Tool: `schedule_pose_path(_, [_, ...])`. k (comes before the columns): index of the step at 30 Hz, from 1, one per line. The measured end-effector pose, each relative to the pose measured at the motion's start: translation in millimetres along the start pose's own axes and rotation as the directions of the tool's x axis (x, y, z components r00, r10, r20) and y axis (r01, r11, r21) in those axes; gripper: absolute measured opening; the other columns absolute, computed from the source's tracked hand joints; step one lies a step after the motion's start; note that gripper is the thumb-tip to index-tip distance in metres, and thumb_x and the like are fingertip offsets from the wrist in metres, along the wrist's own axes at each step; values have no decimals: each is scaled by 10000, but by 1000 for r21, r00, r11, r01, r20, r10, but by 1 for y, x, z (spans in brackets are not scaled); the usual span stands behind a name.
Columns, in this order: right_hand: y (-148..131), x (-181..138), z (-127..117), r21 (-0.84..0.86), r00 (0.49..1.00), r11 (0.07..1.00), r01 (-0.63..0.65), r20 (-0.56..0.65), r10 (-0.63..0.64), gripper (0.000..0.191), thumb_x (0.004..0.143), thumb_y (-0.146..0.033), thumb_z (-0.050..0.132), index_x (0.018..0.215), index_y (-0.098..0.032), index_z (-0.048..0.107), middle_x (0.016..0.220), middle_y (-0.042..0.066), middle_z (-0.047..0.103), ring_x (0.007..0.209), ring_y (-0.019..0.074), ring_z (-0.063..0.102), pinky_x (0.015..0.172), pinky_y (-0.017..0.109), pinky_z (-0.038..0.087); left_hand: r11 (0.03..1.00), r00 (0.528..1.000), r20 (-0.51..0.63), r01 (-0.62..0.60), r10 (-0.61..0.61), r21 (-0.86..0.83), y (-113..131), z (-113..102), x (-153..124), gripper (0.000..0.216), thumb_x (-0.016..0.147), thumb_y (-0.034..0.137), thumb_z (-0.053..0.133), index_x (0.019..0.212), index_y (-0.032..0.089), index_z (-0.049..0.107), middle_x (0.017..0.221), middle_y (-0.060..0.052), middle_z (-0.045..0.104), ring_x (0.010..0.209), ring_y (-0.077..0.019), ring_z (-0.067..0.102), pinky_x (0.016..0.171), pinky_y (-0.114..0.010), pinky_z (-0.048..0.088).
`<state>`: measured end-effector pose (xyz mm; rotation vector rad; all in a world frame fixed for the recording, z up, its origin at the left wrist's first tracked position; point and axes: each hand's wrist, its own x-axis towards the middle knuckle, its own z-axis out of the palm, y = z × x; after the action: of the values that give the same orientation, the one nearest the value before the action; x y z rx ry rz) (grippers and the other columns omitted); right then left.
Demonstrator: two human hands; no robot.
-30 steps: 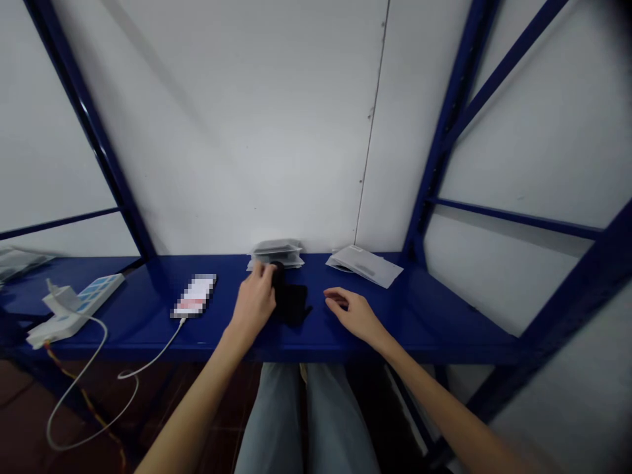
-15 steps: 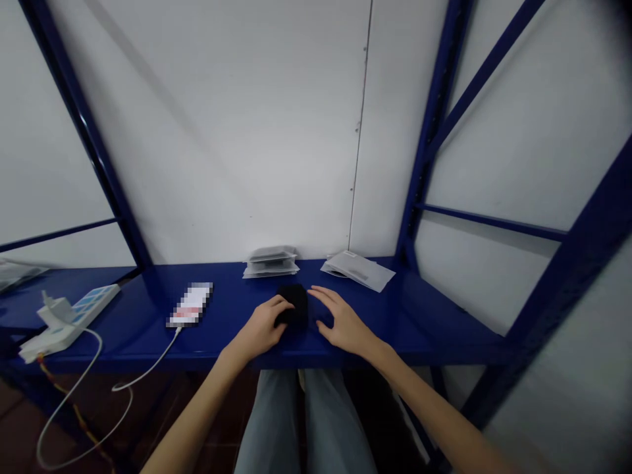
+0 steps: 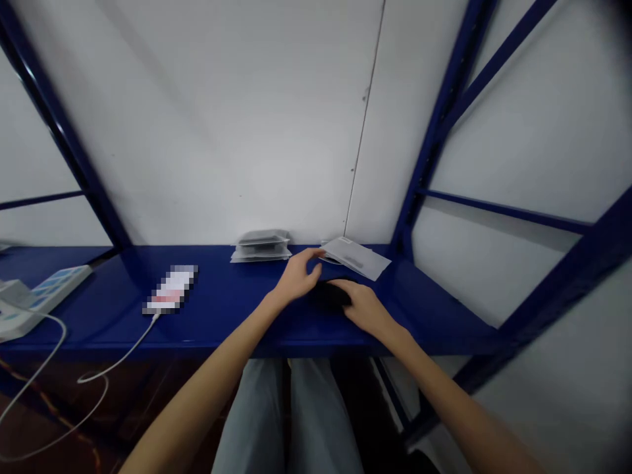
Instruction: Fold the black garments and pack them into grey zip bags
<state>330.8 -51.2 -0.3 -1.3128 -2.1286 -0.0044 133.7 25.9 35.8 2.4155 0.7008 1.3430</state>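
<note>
Seemingly from just above the person's lap, the head view looked down on a blue metal shelf (image 3: 232, 316) set against a white wall. Both bare forearms reached forward over the shelf's front edge. The right hand (image 3: 364, 305) lay palm down on a small black object (image 3: 328, 293), which sat on the shelf right of centre. Its fingers were draped over the object's near right side; whether they gripped it or only rested there could not be told. The left hand (image 3: 297, 276) hovered just left of the black object, its fingers loosely curved and released, clasping nothing, with the tips near the corner of a white packet (image 3: 356, 257). That packet lay flat at the back of the shelf, just beyond the black object. A short stack of similar packets (image 3: 261, 244) stood against the wall, left of the hands. Farther left lay a phone (image 3: 170, 289) with a white cable (image 3: 116, 354) trailing off the edge, and a white power strip (image 3: 34, 300) sat at the far left.
</note>
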Motion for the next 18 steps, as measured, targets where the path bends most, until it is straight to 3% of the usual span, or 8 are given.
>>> schedule_pose_path(5, [8,-10,1,6,998,998,57,-20,-57,683,658,6,468,1274,-202,677,1300,79,715,1219,247,668,1106,425,495,905,964,265,-137,28,402,-40,59,55,568,849,-2,496,1398,128,563,1402,-146,618,1295,-236,569,1081,-348,461])
schedule_pose_path(7, [11,-10,1,20,997,997,72,-38,-71,665,660,-12,472,1258,-204,690,1284,72,725,1195,246,684,1102,420,503,842,931,365,-197,0,502,-51,73,65,503,858,22,526,1345,112,612,1286,-164,673,1234,-272,599,1005,-378,490])
schedule_pose_path(9, [14,-9,2,30,996,997,73,-51,-72,640,672,-33,481,1244,-214,702,1269,59,735,1170,246,699,1085,413,520,823,919,395,-214,-13,526,-57,77,69,363,881,49,526,1184,126,710,1172,-158,702,1150,-281,631,958,-387,488])
schedule_pose_path(13, [20,-7,3,27,997,998,55,-62,-53,611,687,-61,497,1225,-246,718,1233,30,754,1130,245,720,1048,387,548,782,904,420,-316,77,537,-50,60,64,278,953,113,487,978,128,763,1024,-158,708,1072,-288,630,894,-382,465])
schedule_pose_path(18, [20,-8,3,19,996,999,34,-80,-32,614,681,-72,511,1230,-248,723,1205,32,766,1084,264,738,1027,398,560,775,869,489,-356,69,523,-22,8,31,344,1035,328,481,966,157,772,1039,-128,687,1016,-258,623,867,-346,474])
